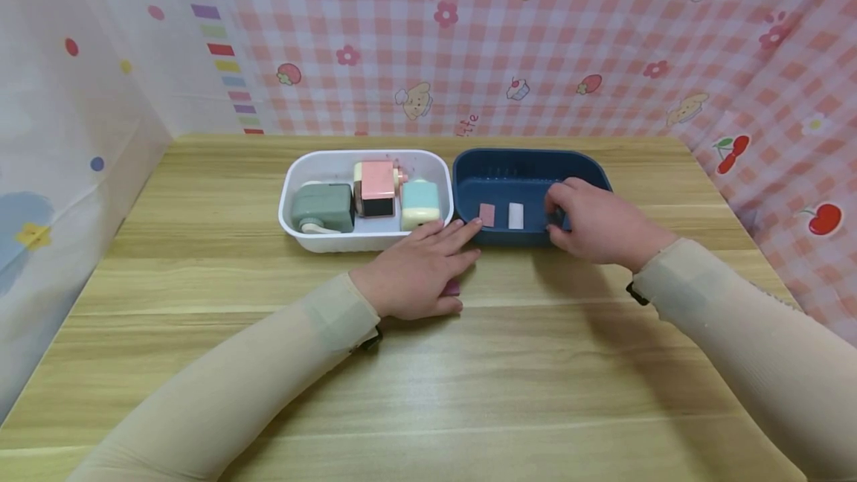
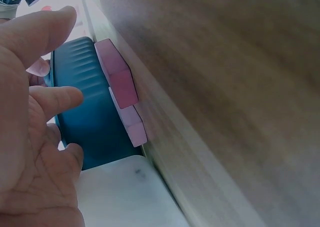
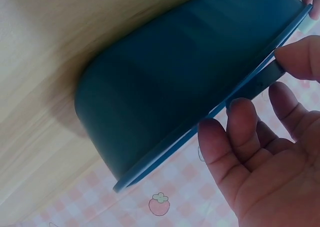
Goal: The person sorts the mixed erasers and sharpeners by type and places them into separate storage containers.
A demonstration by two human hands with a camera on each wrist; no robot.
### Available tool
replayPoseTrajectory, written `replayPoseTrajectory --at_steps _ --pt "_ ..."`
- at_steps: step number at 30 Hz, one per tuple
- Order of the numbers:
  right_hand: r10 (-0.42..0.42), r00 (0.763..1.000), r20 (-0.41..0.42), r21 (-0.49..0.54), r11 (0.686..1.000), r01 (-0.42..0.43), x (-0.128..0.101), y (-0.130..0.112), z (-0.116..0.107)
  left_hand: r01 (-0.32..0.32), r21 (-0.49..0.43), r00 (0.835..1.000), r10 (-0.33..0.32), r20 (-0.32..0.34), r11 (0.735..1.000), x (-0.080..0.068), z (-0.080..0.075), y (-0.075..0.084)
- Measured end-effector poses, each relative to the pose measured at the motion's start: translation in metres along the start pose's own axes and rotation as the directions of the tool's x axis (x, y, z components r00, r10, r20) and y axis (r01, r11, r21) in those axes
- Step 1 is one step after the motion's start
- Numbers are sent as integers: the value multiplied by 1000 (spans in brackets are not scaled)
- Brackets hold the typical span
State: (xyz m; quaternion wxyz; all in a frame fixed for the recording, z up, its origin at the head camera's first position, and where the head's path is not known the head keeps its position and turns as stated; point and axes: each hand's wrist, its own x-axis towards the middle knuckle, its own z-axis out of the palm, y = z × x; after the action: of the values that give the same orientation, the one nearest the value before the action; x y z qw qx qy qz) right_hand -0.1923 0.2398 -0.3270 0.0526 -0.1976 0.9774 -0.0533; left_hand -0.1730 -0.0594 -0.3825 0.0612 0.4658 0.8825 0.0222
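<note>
Between thumb and fingers my right hand [image 1: 596, 222] pinches a small dark block [image 3: 257, 82], eraser-like in shape, at the front right of the blue bin [image 1: 532, 155]. A pink eraser [image 1: 486, 215] and a white eraser [image 1: 515, 216] lie inside that bin. My left hand [image 1: 422, 270] has its fingers spread and straight, fingertips at the front rims where the two bins meet. Beside it on the table are a dark pink block [image 2: 117, 74] and a lighter pink block [image 2: 131, 123]; in the head view the hand mostly covers them.
A white bin [image 1: 355, 244] stands left of the blue one. It holds a green crank pencil sharpener [image 1: 323, 207], a pink one [image 1: 377, 181] and a mint-and-cream one [image 1: 420, 203]. Behind the wooden table [image 1: 428, 393] hangs a checked cloth [image 1: 402, 36].
</note>
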Motion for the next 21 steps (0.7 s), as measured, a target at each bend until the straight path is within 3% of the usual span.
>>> replayPoseTrajectory --at_steps 21 --pt "3 1000 -8 -3 1000 -3 3 6 -1 -4 -6 1000 4 -4 1000 0 1 0"
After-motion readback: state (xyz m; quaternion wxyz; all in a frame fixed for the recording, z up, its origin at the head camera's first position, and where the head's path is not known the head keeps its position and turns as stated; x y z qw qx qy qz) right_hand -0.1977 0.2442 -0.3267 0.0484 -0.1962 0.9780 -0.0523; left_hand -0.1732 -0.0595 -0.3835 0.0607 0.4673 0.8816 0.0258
